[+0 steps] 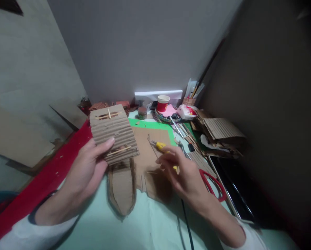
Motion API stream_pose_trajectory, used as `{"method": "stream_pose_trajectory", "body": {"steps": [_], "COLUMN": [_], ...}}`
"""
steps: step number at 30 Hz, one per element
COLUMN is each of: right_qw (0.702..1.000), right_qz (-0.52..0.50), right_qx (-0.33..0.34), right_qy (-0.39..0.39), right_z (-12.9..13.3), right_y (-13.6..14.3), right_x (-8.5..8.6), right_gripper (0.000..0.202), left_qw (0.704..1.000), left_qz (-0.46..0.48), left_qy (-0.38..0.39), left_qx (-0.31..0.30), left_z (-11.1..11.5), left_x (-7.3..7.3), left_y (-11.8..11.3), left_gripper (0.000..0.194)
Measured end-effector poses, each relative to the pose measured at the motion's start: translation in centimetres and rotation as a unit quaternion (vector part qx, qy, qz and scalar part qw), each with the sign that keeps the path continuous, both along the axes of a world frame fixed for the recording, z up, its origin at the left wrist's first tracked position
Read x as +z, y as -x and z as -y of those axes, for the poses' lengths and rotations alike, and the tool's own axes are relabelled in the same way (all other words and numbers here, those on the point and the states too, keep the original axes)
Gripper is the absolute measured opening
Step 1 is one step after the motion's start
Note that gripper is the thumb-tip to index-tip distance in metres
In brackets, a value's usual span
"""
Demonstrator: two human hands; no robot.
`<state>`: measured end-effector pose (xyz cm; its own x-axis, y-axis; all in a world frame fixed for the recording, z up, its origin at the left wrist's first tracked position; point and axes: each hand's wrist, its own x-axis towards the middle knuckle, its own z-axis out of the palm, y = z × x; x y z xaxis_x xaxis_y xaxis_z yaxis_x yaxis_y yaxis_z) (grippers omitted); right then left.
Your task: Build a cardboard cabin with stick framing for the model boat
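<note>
Spreading across a pale green table (150, 222), the clutter is running from big sheets down to small scraps. A red board (38, 187) is leaning along the left edge, and a flat cardboard sheet (145, 152) is lying over a green mat (155, 125), likely to spare the table from cuts. Ridged cardboard offcuts (223, 130) are piling up at the right, near the wall, out of the working area.

The left hand (86, 173) is gripping a corrugated roof (113, 133) by its lower left edge, thumb across the ridges, and lifting it tilted toward the camera so that its face is showing. Thin sticks are crossing the roof near its top and bottom. Just below it, a boat-shaped cardboard hull (122, 189) is lying on the table, its point toward the person.

The right hand (182, 173) is closing its fingers round a yellow-handled tool (160, 146), pen-fashion, with the tip aiming left toward the roof; what kind of tool it is cannot be told. Red scissors (212, 184) are lying just beside that hand, within easy reach. Farther back, a red cup (162, 103) and a small jar (142, 111) are standing by the wall.
</note>
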<state>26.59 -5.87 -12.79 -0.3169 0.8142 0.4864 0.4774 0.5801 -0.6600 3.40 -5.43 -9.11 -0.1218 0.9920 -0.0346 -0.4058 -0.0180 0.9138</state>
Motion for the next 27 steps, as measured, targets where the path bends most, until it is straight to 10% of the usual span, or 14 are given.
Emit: {"method": "stream_pose_trajectory", "body": {"steps": [15, 27], "right_qw": [0.941, 0.997], "right_qz": [0.290, -0.045], "right_qx": [-0.027, -0.037], "right_qy": [-0.173, -0.054], "right_z": [-0.5, 1.9], "right_y": [2.2, 2.7], "right_x": [-4.3, 1.3], "right_gripper": [0.027, 0.010], "left_qw": [0.994, 0.990], "left_qz": [0.108, 0.115], "left_qy": [0.005, 0.078], "left_qx": [-0.030, -0.008], "left_z": [1.9, 2.7], "left_x": [-1.8, -1.4], "left_y": [-1.3, -2.8], "left_gripper": [0.032, 0.033]}}
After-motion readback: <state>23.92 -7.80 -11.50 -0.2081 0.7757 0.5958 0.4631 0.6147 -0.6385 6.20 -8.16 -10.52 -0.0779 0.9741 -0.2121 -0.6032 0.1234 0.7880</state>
